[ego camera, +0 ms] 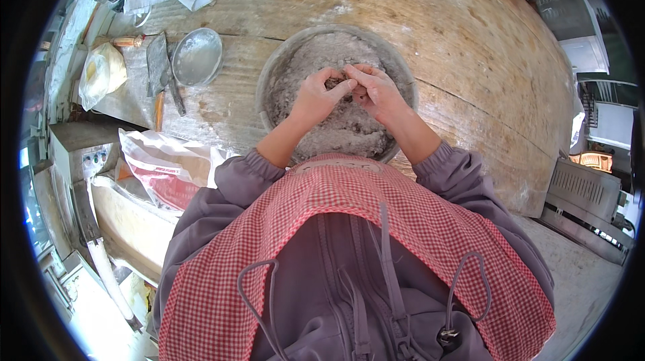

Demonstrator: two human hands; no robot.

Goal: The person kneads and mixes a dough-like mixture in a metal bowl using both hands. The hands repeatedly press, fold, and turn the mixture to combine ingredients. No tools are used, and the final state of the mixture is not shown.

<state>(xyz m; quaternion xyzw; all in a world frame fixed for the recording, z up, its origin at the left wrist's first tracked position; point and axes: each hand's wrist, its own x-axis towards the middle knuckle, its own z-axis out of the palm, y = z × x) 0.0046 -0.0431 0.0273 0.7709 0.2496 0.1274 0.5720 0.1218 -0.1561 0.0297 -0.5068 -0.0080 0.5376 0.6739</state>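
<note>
A round grey basin point(263, 83) stands on the wooden table close in front of my apron. It holds a pale grey-brown, floury, crumbly mixture point(332, 48). My left hand point(316, 98) is over the basin's middle, its thumb and fingers curled round a dark crumbly lump point(332, 82). From the other side my right hand point(377, 91) meets it, thumb and fingertips pinched together against the same lump. Powder whitens the fingers of both hands. Part of the lump is hidden behind the fingers.
Left of the basin, a round metal dish point(197, 57) lies beside a dark flat blade point(157, 64) and a plastic bag point(103, 74). A large printed sack point(166, 174) stands below the table's left edge, near a machine point(75, 152). A vented metal appliance point(582, 187) is at right.
</note>
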